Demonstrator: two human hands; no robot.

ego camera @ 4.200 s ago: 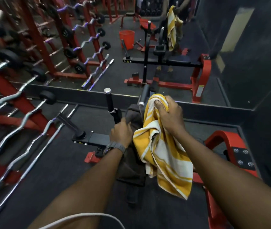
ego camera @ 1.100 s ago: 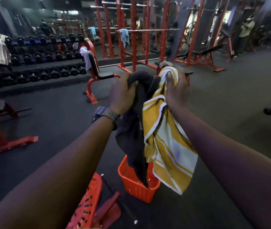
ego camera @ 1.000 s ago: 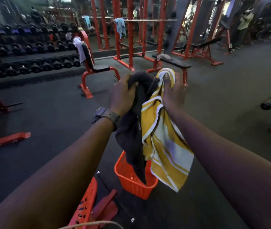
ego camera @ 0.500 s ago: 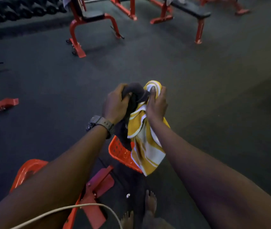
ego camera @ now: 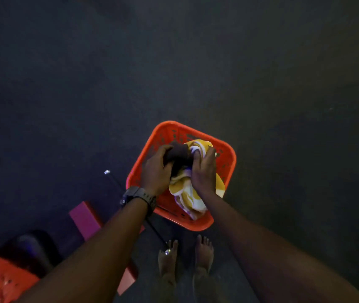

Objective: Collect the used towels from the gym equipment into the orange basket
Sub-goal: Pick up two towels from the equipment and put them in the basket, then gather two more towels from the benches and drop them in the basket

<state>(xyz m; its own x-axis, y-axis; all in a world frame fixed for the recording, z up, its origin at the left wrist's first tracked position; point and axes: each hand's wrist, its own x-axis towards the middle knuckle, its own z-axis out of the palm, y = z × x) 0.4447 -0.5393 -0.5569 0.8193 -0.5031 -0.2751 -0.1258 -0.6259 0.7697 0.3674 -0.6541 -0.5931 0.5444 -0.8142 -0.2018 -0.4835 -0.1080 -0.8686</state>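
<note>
Head view, looking straight down. Orange basket [ego camera: 228,162] stands on the dark floor [ego camera: 283,84], just ahead of the person's bare feet [ego camera: 203,250]. Left hand [ego camera: 155,169], fingers curled, grips the dark towel [ego camera: 179,154]; a watch [ego camera: 138,196] sits on that wrist. Right hand [ego camera: 204,171], fingers curled, grips the yellow-and-white striped towel [ego camera: 187,193]. Both hands are close together above the basket opening. The striped towel hangs down into the basket, its lower end near the front wall. Red equipment parts [ego camera: 84,217] lie lower left.
</note>
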